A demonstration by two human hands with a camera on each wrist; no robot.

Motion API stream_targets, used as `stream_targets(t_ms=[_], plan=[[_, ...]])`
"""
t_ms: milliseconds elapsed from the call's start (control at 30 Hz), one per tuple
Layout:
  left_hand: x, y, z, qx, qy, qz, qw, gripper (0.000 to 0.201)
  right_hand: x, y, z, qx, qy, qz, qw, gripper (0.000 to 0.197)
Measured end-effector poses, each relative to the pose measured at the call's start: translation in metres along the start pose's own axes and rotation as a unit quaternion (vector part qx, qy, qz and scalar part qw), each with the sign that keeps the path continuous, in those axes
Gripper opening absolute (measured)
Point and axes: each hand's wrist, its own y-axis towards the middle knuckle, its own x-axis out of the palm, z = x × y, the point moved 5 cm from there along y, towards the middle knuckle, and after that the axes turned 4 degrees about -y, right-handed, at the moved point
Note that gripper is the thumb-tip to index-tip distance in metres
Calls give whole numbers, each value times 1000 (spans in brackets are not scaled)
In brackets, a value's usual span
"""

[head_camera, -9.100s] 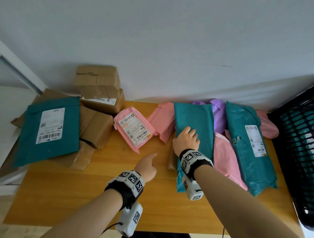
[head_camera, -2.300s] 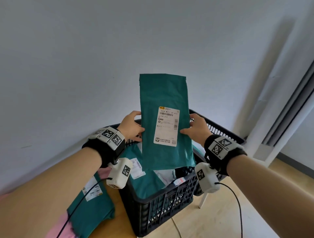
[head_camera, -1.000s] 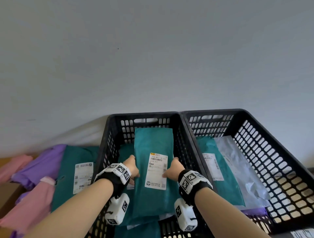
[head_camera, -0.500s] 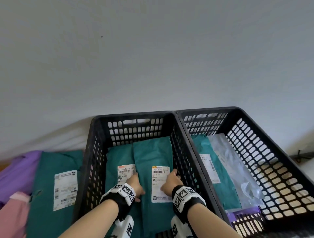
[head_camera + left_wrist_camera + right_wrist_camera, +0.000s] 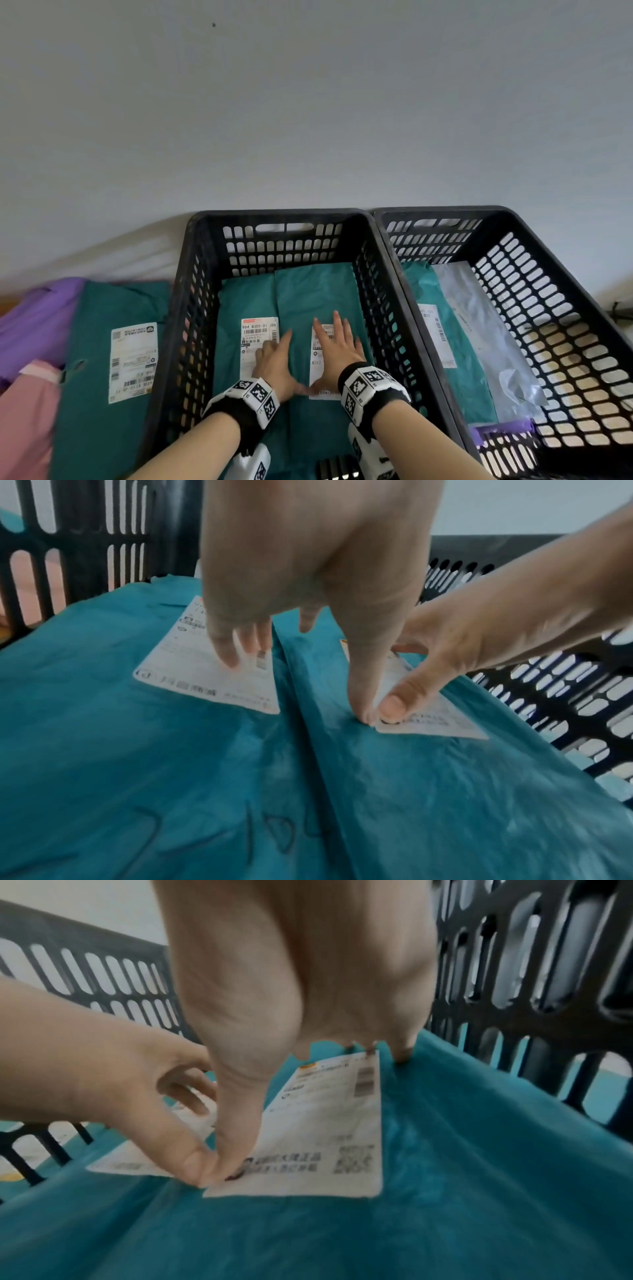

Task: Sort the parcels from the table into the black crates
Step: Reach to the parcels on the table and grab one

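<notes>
Pressing teal mailer (image 5: 318, 298) flat in left black crate (image 5: 205, 274), lower centre; left hand (image 5: 274, 363), right hand (image 5: 337, 353) fingers straight, holding nothing. Risk: springy mailer rides up, slides over neighbour's label.

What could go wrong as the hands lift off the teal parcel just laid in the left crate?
Both hands, left hand and right hand, lie flat on the teal parcel in the left crate. It overlaps a neighbouring parcel, so it may slide. It could also cover that parcel's label.
</notes>
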Motion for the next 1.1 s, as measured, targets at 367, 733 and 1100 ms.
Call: stream_targets(t_ms=[367,733,1100], plan=[[12,18,-30,-37,110,-104,988,125,14,16,7,10,24,-57,998,133],[15,11,-25,-48,129,-82,987,122,18,19,6,10,36,-48,998,133],[7,-15,-25,-59,77,-58,994,96,5,11,-2,21,6,-15,1000,115]])
